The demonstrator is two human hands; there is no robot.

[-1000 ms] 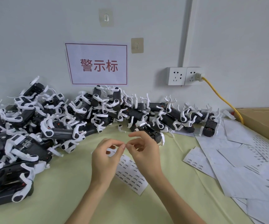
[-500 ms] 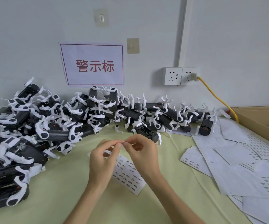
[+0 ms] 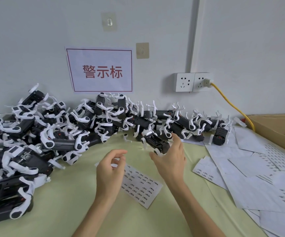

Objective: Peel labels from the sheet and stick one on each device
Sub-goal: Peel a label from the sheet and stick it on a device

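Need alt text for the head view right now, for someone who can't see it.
Open right hand reaches toward a black device with white clips at the pile's edge; left hand hovers, fingers curled, over the white label sheet on the pale green tabletop.

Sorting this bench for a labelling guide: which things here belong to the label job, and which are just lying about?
Part of the job:
- label sheet under the hands
- device nearest the right hand
- pile of devices at the wall
- left hand, fingers curled

Just lying about:
- loose paper sheets
- cardboard box
- yellow cable
- wall sign
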